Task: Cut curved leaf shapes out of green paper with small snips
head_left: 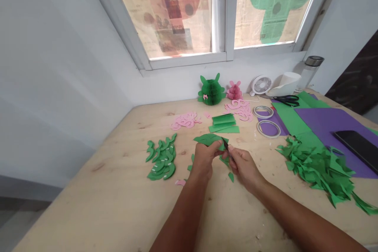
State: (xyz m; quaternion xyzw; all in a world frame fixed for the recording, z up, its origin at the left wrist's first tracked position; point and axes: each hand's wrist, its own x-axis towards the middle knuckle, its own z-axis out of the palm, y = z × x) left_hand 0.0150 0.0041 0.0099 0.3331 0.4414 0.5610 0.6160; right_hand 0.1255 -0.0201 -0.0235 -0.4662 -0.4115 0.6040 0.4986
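Observation:
My left hand (203, 160) pinches a sheet of green paper (208, 139) near the middle of the wooden table (118, 201). My right hand (243, 169) grips a small dark-bladed cutting tool (225, 145), whose tip meets the paper's edge. Its handle is hidden in my fingers. A small green paper scrap (230, 177) lies just below my right hand. To the left of my hands sit curved green paper cutouts (162, 159), and a pink paper scrap (180, 182) lies below them.
Green paper offcuts (317, 169) are heaped at the right, beside a purple sheet (333, 126) and a black phone (357, 149). Tape rolls (268, 128), black-handled scissors (289, 100), pink cutouts (184, 121), green strips (223, 123) and a green honeycomb paper figure (211, 91) stand farther back.

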